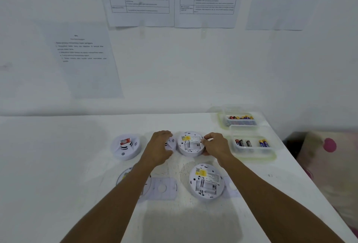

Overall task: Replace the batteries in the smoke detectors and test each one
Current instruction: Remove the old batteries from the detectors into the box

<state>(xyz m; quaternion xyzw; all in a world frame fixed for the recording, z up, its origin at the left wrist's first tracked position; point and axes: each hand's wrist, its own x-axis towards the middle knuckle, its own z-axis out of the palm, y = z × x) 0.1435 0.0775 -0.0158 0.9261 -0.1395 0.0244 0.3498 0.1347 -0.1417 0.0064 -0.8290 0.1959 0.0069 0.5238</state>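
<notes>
Left hand point(160, 146) covers most of one smoke detector point(172, 142), honestly can't tell if it's gripping. Right hand point(215, 145) pinches the upturned detector point(190, 145) by its rim, right beside it on the worktop point(58, 165).

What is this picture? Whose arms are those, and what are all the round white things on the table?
There is no machine here. The camera sits on a person's head, so you see their own two arms stretched out over a white table. The round things are smoke detectors. The right hand grips an upside-down detector by its edge. The left hand curls over a half-hidden detector beside it. A second upside-down detector lies nearer the person, and a detector with a red label sits further left. The clear trays on the right hold batteries. Papers hang on the wall.
</notes>
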